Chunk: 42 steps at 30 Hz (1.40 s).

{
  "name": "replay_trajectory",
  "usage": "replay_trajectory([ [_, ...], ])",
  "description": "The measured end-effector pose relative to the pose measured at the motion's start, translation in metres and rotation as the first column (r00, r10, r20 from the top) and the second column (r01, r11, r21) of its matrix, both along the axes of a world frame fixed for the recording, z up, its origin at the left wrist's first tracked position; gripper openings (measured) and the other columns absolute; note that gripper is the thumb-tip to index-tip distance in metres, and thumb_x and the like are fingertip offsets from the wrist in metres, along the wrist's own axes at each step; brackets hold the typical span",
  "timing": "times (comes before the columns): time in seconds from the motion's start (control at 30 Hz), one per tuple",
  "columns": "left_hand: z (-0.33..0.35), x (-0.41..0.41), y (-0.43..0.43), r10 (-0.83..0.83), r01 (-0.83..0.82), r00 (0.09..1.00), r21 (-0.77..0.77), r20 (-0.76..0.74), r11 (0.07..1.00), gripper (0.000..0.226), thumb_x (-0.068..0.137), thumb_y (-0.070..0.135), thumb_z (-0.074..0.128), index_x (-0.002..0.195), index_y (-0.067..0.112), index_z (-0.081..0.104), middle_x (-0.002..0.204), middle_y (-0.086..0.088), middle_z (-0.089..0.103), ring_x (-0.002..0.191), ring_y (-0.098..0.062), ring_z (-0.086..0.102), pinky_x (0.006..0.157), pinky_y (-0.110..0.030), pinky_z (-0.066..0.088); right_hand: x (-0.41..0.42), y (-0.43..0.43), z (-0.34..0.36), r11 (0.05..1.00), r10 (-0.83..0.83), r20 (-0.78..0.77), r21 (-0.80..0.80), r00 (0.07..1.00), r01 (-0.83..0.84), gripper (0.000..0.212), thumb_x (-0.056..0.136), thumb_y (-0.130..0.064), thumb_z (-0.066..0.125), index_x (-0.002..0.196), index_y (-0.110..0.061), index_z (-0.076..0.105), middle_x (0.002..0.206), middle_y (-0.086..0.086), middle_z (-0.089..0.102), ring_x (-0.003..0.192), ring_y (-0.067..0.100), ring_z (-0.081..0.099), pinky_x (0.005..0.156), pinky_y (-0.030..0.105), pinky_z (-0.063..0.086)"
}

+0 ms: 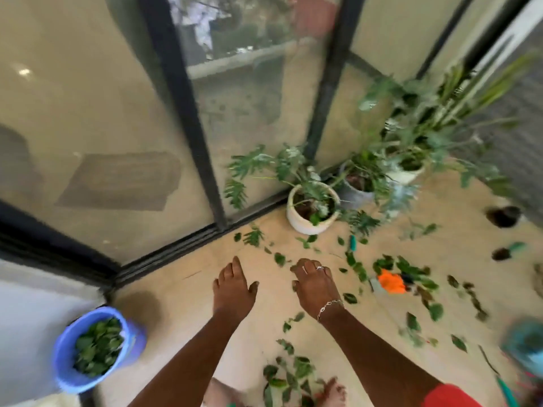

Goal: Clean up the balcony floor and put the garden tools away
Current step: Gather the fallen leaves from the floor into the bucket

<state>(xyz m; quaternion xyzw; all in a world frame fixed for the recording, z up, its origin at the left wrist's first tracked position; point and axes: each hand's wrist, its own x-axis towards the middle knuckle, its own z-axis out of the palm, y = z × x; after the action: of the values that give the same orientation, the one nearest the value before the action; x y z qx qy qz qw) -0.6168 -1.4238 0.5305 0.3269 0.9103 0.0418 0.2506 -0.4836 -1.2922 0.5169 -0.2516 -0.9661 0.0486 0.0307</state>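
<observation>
Over the balcony floor [191, 304], leaf-gathering seems underway: the left hand [235, 289] is open and empty, while the right hand [316, 284] is loosely curled, its hold unclear through blur. Next, the scattered leaves [279, 258] want scooping into the blue bucket [133, 342] at left. A teal-handled tool [352, 243] lies beyond them.

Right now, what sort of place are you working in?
Most likely a home balcony: sliding glass doors, potted plants in the corner, and cut leaves strewn on the floor, with a bucket of them nearby.
</observation>
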Motion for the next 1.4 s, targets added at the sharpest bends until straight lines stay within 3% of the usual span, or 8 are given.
replay_trajectory([
  [0.17,-0.001,0.101,0.093,-0.215,0.213,0.975,-0.040,-0.060,0.976,0.073,0.097,0.049,0.032,0.149,0.004,0.007,0.152,-0.014,0.023,0.141,-0.028,0.020,0.114,-0.035,0.022,0.121,0.072,0.004,0.980,-0.198,0.001,0.010,0.980,0.198,0.050,0.035,-0.018,0.086,0.082,-0.020,0.070,0.088,0.003,0.067,0.070,0.023,0.065,0.057,0.031,0.054],
  [0.37,0.016,0.213,0.203,-0.500,0.499,0.860,-0.039,-0.097,0.866,0.069,0.099,0.046,0.032,0.150,0.008,0.006,0.156,-0.016,0.011,0.144,-0.030,0.011,0.116,-0.036,0.011,0.253,0.137,0.022,0.913,-0.405,0.002,0.059,0.914,0.404,0.048,0.037,-0.024,0.089,0.081,-0.019,0.072,0.084,0.005,0.068,0.066,0.026,0.066,0.054,0.031,0.053],
  [0.57,0.031,0.294,0.276,-0.689,0.694,0.717,0.025,-0.107,0.719,0.068,0.098,0.043,0.036,0.150,0.008,0.008,0.155,-0.012,0.015,0.143,-0.026,0.014,0.116,-0.033,0.013,0.350,0.176,0.033,0.764,-0.645,0.010,0.041,0.764,0.644,0.050,0.038,-0.024,0.092,0.084,-0.017,0.072,0.086,0.006,0.068,0.066,0.024,0.065,0.051,0.033,0.053],
  [0.7,0.028,0.330,0.332,-0.725,0.743,0.670,0.134,-0.162,0.656,0.065,0.092,0.038,0.047,0.143,0.007,0.022,0.143,-0.019,0.039,0.133,-0.031,0.037,0.110,-0.039,0.033,0.388,0.206,0.034,0.699,-0.715,-0.016,0.013,0.699,0.715,0.052,0.040,-0.021,0.091,0.087,-0.017,0.070,0.084,0.006,0.067,0.065,0.025,0.064,0.049,0.034,0.053],
  [0.83,0.024,0.360,0.400,-0.805,0.810,0.587,0.080,-0.084,0.582,0.064,0.098,0.042,0.037,0.149,0.009,0.016,0.153,-0.011,0.021,0.142,-0.025,0.018,0.116,-0.037,0.017,0.420,0.255,0.034,0.628,-0.778,-0.005,0.021,0.628,0.778,0.045,0.042,-0.018,0.090,0.083,-0.016,0.070,0.082,0.007,0.066,0.064,0.026,0.064,0.048,0.036,0.053],
  [1.07,0.020,0.375,0.550,-0.880,0.884,0.465,0.110,-0.096,0.455,0.058,0.098,0.040,0.036,0.146,0.010,0.023,0.146,-0.010,0.028,0.136,-0.025,0.026,0.113,-0.032,0.021,0.450,0.394,0.020,0.519,-0.851,0.069,-0.052,0.521,0.853,0.046,0.042,-0.017,0.091,0.083,-0.015,0.069,0.083,0.007,0.065,0.064,0.027,0.064,0.050,0.037,0.053],
  [1.27,0.035,0.375,0.682,-0.951,0.958,0.283,0.000,-0.124,0.286,0.057,0.098,0.039,0.035,0.146,0.009,0.022,0.146,-0.011,0.027,0.137,-0.026,0.022,0.113,-0.032,0.024,0.462,0.497,0.022,0.314,-0.937,0.088,-0.205,0.337,0.927,0.036,0.088,-0.020,0.056,0.122,-0.012,0.056,0.124,0.011,0.051,0.105,0.033,0.054,0.091,0.039,0.044],
  [1.4,0.041,0.408,0.745,-0.959,0.971,0.238,0.023,-0.155,0.238,0.052,0.098,0.039,0.037,0.142,0.013,0.029,0.141,-0.007,0.031,0.132,-0.022,0.028,0.107,-0.034,0.030,0.480,0.538,0.023,0.196,-0.973,0.069,-0.257,0.220,0.946,0.032,0.074,-0.010,0.070,0.106,-0.006,0.065,0.103,0.016,0.060,0.089,0.040,0.059,0.075,0.043,0.049],
])
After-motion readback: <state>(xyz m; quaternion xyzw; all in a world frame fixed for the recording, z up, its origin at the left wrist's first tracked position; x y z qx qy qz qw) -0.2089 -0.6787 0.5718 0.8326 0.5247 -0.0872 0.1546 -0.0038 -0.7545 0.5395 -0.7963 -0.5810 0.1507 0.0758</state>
